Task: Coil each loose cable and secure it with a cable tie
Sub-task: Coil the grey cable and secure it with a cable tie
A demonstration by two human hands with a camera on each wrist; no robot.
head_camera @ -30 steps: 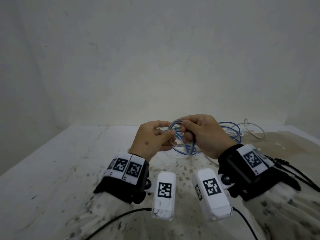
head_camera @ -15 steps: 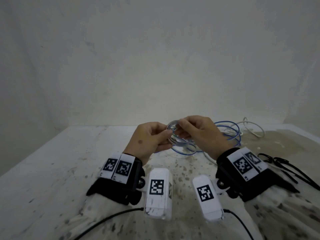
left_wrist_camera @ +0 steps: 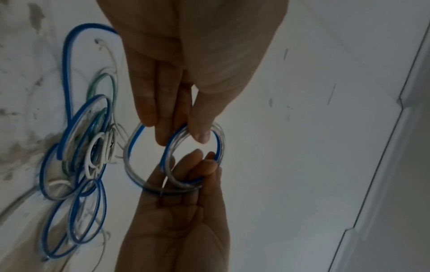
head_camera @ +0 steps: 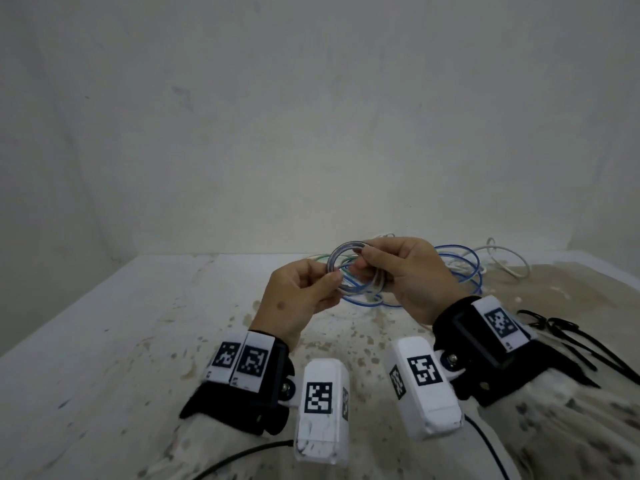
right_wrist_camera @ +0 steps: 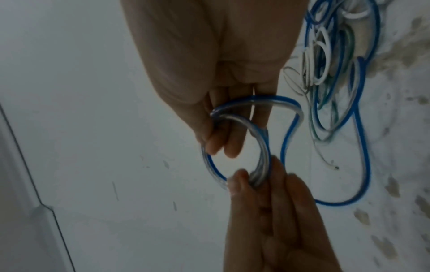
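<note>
A small coil of clear, blue-striped cable hangs in the air between my two hands above the table. My left hand pinches the coil's left side between thumb and fingers; the left wrist view shows that hand on the ring. My right hand grips the right side, with fingers curled through the loops, and appears as the upper hand in the right wrist view, holding the ring. The cable's loose blue length trails behind the hands onto the table. Black cable ties lie at the right.
A tangle of blue, green and white cables lies on the stained white table behind my hands. A white cable loops at the back right. A plain wall stands close behind the table.
Both hands have shifted their hold around the coil, and its ring now stands more upright and open between them. The hands stay in about the same place above the table.
</note>
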